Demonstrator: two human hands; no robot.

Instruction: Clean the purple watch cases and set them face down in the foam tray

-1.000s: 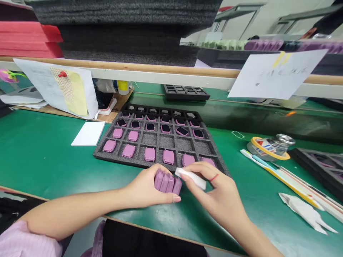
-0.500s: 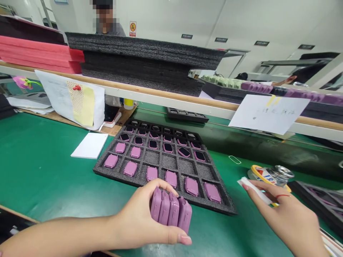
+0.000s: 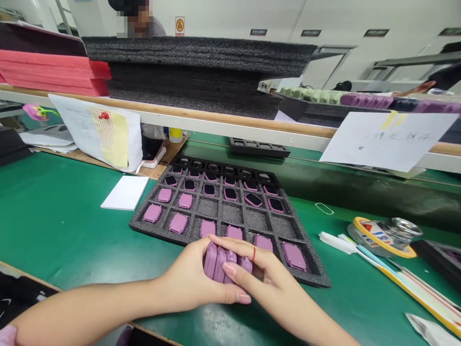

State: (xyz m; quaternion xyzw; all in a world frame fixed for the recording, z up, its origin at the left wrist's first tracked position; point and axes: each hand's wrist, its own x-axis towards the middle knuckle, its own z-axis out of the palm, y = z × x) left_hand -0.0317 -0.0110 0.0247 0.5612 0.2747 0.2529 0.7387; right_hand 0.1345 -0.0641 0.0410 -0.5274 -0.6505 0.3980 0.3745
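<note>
A stack of pink device cases (image 3: 219, 263) is held on edge in the left hand (image 3: 190, 274), its fingers (image 3: 239, 298) curled closed around the stack, in front of the near edge of a grey foam tray (image 3: 144, 226). The right hand (image 3: 268, 283) is laid across the stack, with its fingers (image 3: 234, 246) closed over the cases. Further pink cases (image 3: 178, 223) sit in the tray's compartments. A white cloth (image 3: 336, 242) lies on the green worktop (image 3: 54, 230), just beside a roll of tape (image 3: 382, 238).
</note>
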